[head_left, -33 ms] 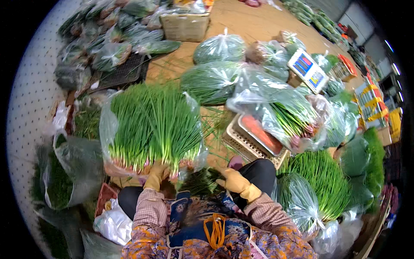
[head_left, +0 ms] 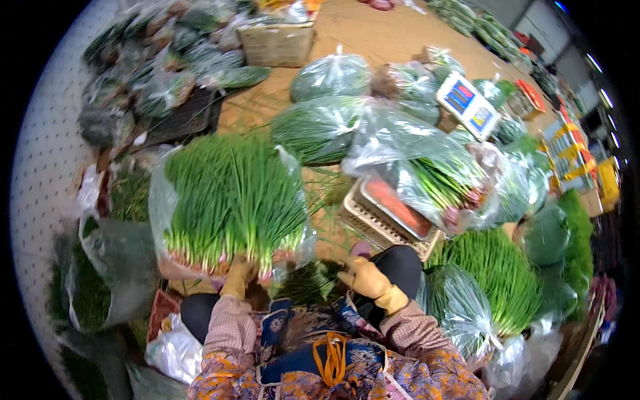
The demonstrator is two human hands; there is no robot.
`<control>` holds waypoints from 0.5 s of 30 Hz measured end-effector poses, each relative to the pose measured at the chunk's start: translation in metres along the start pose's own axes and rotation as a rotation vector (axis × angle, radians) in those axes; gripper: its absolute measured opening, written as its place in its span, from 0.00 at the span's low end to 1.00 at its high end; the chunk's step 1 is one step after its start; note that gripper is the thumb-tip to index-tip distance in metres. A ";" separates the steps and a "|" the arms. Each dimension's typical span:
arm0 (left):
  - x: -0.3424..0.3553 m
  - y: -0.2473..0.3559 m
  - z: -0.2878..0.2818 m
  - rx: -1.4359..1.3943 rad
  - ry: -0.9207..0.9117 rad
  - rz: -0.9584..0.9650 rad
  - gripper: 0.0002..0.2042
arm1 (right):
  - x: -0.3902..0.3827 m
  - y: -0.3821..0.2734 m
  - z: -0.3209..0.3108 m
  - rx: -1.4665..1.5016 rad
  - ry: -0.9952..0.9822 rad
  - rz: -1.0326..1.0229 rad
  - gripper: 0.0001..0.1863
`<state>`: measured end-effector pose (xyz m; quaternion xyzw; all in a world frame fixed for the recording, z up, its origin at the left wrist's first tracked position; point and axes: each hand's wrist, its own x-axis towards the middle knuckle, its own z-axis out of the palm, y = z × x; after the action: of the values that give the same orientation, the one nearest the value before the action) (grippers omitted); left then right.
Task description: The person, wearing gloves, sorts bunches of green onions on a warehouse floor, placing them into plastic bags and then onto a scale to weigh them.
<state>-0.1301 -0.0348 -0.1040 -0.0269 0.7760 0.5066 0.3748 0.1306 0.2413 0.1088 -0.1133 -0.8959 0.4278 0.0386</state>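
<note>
A clear plastic bag [head_left: 160,207] lies spread around a broad pile of green onions [head_left: 220,190], their pale root ends toward me. My left hand [head_left: 237,277], in a yellow glove, is closed at the root ends near the pile's middle; its fingertips are partly hidden among the stalks. My right hand [head_left: 367,277], also gloved in yellow, is by my right knee with its fingers apart, pointing left. Those fingers are beside a dark green heap of leaves [head_left: 303,283] at my lap; whether they touch it is unclear.
Right of the pile, a beige plastic crate [head_left: 353,217] bears a tray of orange-red contents [head_left: 397,207] and a bag of onions [head_left: 447,183]. Behind are filled bags [head_left: 317,127] and a white scale [head_left: 468,107]. More greens [head_left: 493,280] stand right; a red crate [head_left: 162,310] sits left.
The whole view has shifted slightly. Both hands stay in nearly the same places, the left at the root ends and the right beside the dark green heap.
</note>
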 end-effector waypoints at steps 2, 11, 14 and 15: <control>-0.014 0.057 0.111 0.434 0.004 0.064 0.25 | -0.056 0.064 -0.054 -0.147 0.469 0.147 0.12; -0.043 0.231 0.277 0.627 -0.119 1.117 0.47 | -0.127 0.111 -0.174 0.074 1.249 0.559 0.19; -0.048 0.256 0.339 0.943 -0.055 1.022 0.48 | -0.106 0.108 -0.185 0.132 1.197 0.491 0.33; -0.034 0.251 0.352 0.927 0.121 1.063 0.43 | -0.095 0.114 -0.188 0.066 1.169 0.514 0.33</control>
<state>-0.0163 0.3590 0.0364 0.4898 0.8392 0.2360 0.0058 0.2738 0.4305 0.1415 -0.5377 -0.6576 0.3185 0.4207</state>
